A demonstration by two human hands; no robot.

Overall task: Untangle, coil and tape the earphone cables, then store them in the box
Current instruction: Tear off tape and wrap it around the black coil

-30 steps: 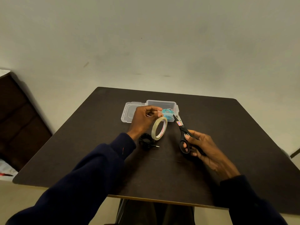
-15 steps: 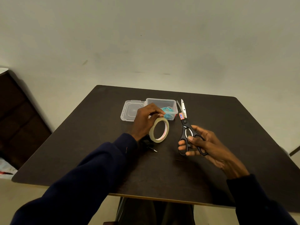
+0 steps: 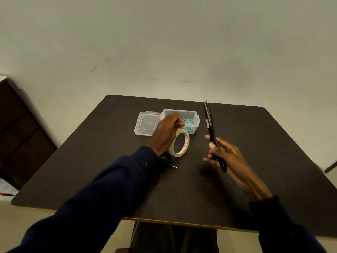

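Your left hand [image 3: 166, 133] is curled over the top of the tape roll [image 3: 179, 143], fingertips pinching its upper rim. The roll stands on edge near the middle of the desk [image 3: 255, 143], just on your side of the box [image 3: 182, 113]; whether it touches the surface cannot be told.

Your right hand [image 3: 224, 156] grips the scissors [image 3: 209, 123] by their black handles, with the fingers wrapped round them. The blades are almost together and point toward the far edge, passing just right of the box.

The clear box sits toward the far edge, with its lid [image 3: 147, 123] lying open and flat at its left side. A teal earphone cable [image 3: 189, 124] lies coiled inside the box, at its right end. The black earphone cable [image 3: 165, 159] lies on the desk under your left wrist, mostly hidden by the dark blue sleeve [image 3: 109, 189]. Its jack plug [image 3: 173, 166] pokes out to the right.
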